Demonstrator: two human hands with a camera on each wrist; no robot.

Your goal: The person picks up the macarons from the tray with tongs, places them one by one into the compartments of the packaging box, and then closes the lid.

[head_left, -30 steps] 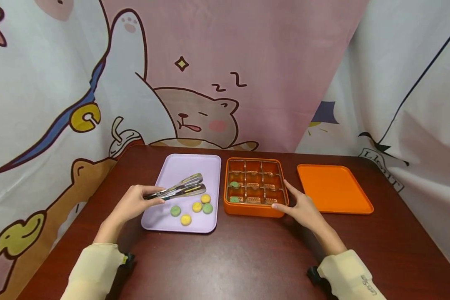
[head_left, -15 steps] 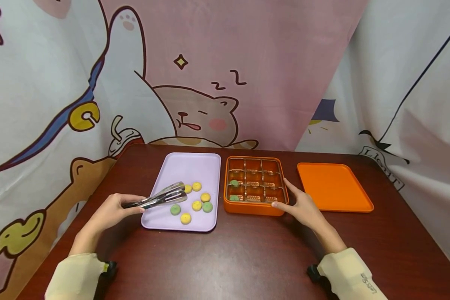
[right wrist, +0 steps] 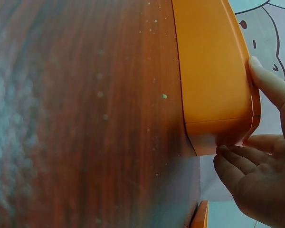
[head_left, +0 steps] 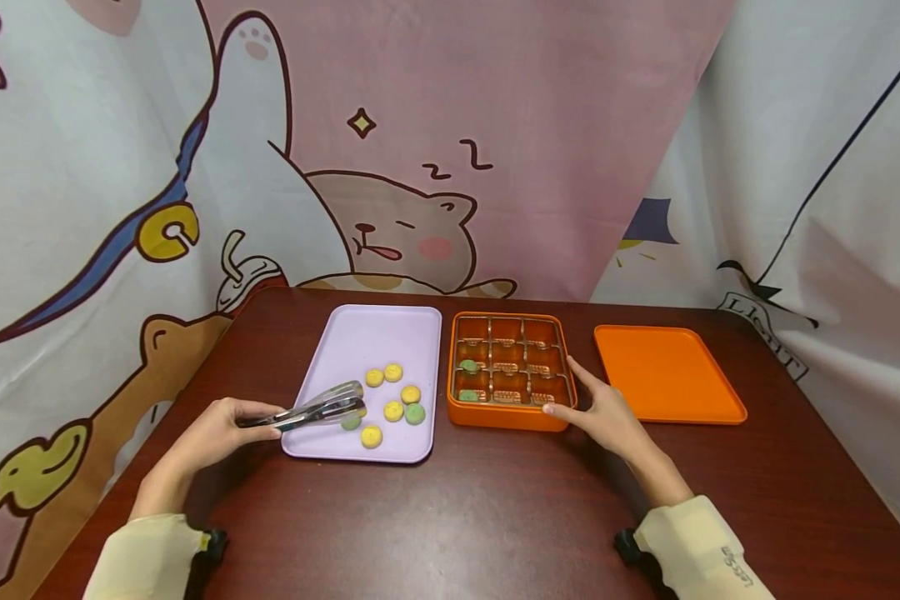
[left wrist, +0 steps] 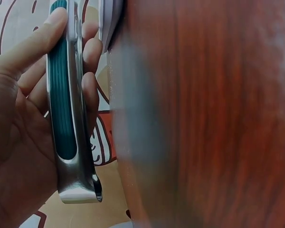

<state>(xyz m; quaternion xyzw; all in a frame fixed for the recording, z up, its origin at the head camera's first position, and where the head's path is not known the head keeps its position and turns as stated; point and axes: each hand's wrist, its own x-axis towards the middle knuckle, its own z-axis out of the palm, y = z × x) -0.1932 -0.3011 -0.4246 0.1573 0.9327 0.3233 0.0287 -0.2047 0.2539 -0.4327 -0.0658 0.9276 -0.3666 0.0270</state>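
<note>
My left hand [head_left: 213, 433] grips a pair of metal tongs [left wrist: 61, 95] with green grip inlays, thumb on one arm and fingers on the other. The tongs' ends hang over the lavender tray [head_left: 345, 333] and partly cover a green macaron [head_left: 351, 422]; a bit of yellow shows at their tips. Several yellow macarons [head_left: 371, 437] and another green macaron [head_left: 415, 414] lie close by. My right hand [head_left: 606, 418] holds the near right corner of an orange box [right wrist: 213, 61], thumb at the front rim, fingers along the side. Two green macarons [head_left: 468, 366] sit in its left-column compartments.
An orange lid-like tray [head_left: 667, 375] lies right of the box. Everything stands on a dark red-brown table [head_left: 450, 525]. A printed cartoon curtain [head_left: 555, 150] hangs behind the table's far edge and down both sides.
My left hand has drawn the tongs left and toward me, uncovering two yellow macarons at mid-tray; the tips now overlap the green macaron. My right hand and the box have stayed put.
</note>
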